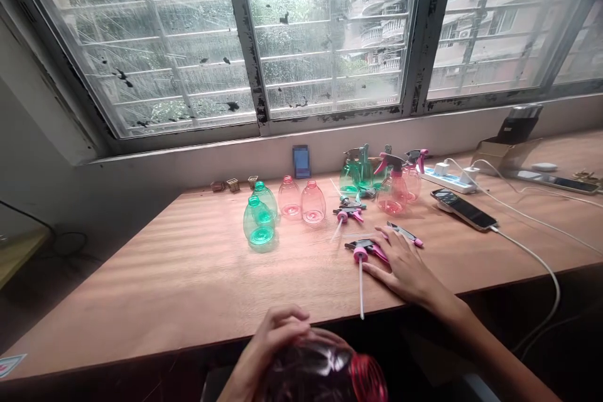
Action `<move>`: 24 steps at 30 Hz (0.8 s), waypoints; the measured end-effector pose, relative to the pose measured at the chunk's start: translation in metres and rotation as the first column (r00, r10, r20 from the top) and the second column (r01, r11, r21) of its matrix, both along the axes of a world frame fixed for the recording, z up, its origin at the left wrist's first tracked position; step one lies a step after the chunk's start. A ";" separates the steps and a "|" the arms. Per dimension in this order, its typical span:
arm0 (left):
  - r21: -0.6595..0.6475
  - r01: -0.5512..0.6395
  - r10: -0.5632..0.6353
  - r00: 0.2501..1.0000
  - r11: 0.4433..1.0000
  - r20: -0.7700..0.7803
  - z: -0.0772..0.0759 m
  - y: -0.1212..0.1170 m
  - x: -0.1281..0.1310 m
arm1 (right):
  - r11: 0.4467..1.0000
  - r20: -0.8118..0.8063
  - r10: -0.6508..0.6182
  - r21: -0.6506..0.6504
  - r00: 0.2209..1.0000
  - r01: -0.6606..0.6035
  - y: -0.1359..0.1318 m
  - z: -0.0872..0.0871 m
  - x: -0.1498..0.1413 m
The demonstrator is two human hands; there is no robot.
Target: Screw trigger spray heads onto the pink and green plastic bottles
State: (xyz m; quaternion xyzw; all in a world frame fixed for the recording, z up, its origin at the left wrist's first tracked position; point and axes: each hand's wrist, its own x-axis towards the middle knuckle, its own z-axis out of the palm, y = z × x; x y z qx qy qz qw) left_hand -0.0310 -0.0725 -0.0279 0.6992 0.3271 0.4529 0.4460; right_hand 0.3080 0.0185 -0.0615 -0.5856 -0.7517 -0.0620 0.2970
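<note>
In the head view my left hand (pixel 282 336) is wrapped round a clear pink bottle (pixel 320 367) at the near edge of the desk. The bottle is tilted, its threaded neck pointing right. My right hand (pixel 400 264) lies over the desk with its fingers spread. Beneath and beside those fingers are a pink-and-black spray head (pixel 362 254), whose white tube points toward me, and another pink spray head (pixel 411 236). Whether the fingertips press on either one, I cannot tell. A third pink-and-black spray head (pixel 345 216) lies further back.
Two open green bottles (pixel 260 235) and two open pink bottles (pixel 313 204) stand mid-desk. Behind the spray heads are green spray bottles (pixel 349 177) and pink spray bottles (pixel 392 195) with heads on. A charging phone (pixel 464 208), cables and a power strip (pixel 447 181) occupy the right.
</note>
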 end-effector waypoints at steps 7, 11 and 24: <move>0.143 -0.224 0.233 0.971 0.964 -0.051 0.061 0.040 -0.020 | 0.992 -0.042 0.124 -0.022 0.991 -0.125 -0.002 0.009 -0.002; 0.296 -0.280 0.340 0.924 0.913 -0.175 0.081 0.060 -0.001 | 0.953 -0.085 0.295 -0.051 0.952 -0.300 -0.004 0.012 0.001; -0.035 -0.234 0.234 0.972 0.972 -0.005 0.048 0.076 0.020 | 0.913 -0.108 0.388 -0.090 0.915 -0.397 -0.007 0.016 0.002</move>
